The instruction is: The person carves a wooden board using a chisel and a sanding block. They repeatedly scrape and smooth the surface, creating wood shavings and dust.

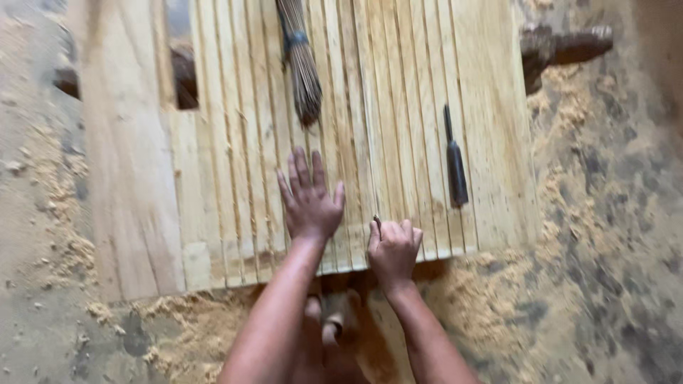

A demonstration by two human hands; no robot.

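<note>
bare earthen floor [626, 235], grey-brown and mottled with darker patches. heaps of pale sawdust [192, 320] banked against the near edge of the floor, more strewn to its left and right sides. dark wooden block [562, 46] at the floor's far right, half sunk in shavings. soft, even daylight, no hard shadows.

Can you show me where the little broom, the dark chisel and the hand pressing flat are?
Brown bundled-twig broom [304, 78], head view, on its bristles.
Dark metal chisel [455, 171], head view, on its handle.
Left hand [309, 203], head view, on its back.
</note>
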